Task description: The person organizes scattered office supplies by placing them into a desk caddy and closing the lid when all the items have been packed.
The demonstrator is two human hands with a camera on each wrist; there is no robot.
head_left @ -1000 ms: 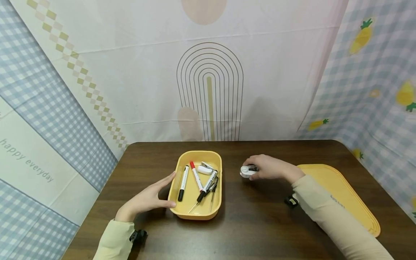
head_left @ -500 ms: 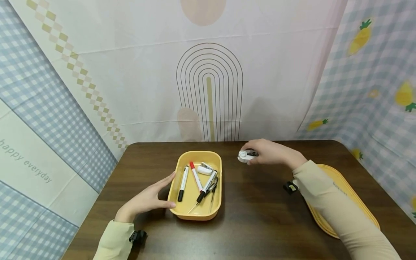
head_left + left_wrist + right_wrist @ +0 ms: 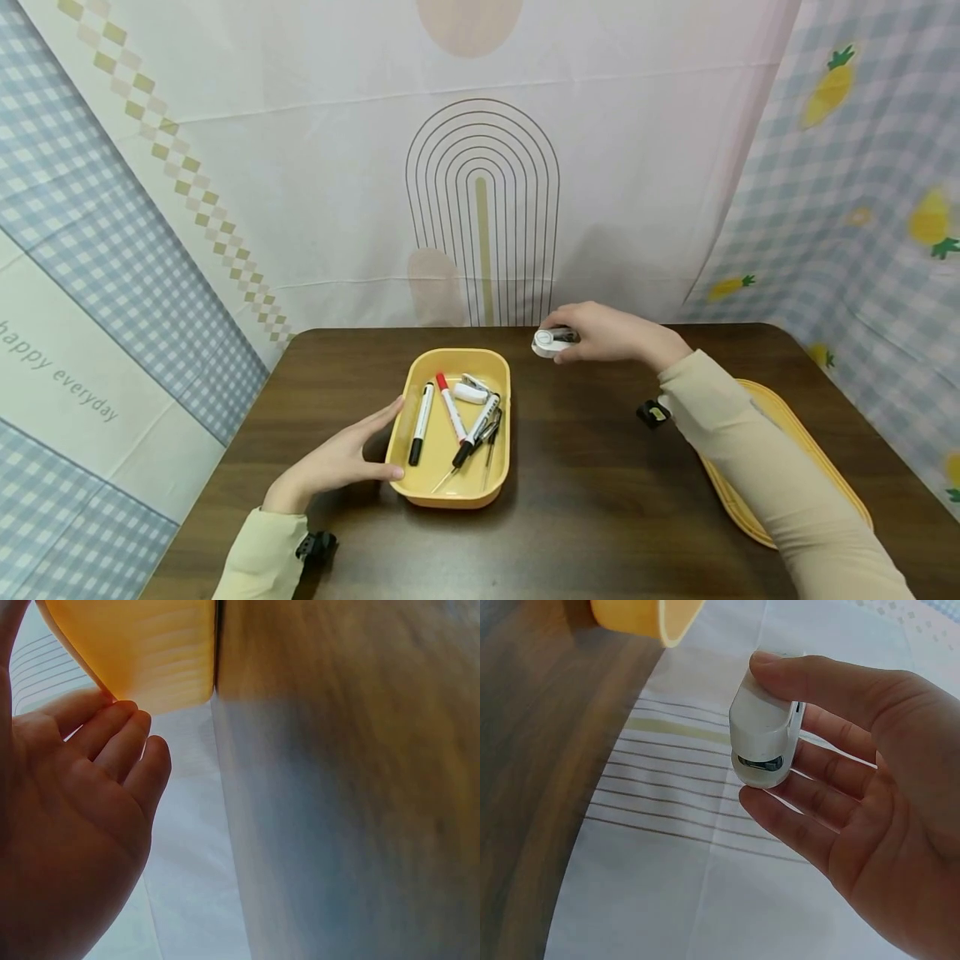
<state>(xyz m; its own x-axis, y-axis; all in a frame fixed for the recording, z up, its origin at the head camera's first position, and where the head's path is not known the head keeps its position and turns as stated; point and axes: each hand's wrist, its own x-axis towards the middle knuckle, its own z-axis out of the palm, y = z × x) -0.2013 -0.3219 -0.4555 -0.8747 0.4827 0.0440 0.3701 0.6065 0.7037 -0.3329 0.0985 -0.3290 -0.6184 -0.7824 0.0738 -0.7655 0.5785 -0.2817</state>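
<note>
In the head view, my right hand (image 3: 611, 333) holds a small white stapler (image 3: 550, 344) above the table, right of a yellow box (image 3: 450, 502). The right wrist view shows the thumb on the stapler's (image 3: 761, 731) top and fingers beneath it. My left hand (image 3: 337, 458) rests against the box's left side, thumb and fingers spread apart. In the left wrist view, its fingertips touch the box wall (image 3: 150, 660). Inside the box lie a black-capped marker (image 3: 422, 425), a red-capped marker (image 3: 452, 408), another marker (image 3: 477, 431), a white stapler-like thing (image 3: 470, 392) and thin-pointed metal tools (image 3: 490, 450).
A yellow lid (image 3: 787, 442) lies on the right of the dark wooden table (image 3: 585, 533), partly behind the right sleeve (image 3: 757, 467). A patterned cloth (image 3: 337, 183) hangs behind the table's back edge.
My right hand has lifted the stapler off the table, moving it toward the back and then left, nearer the box. The left hand and the box have stayed in place.
</note>
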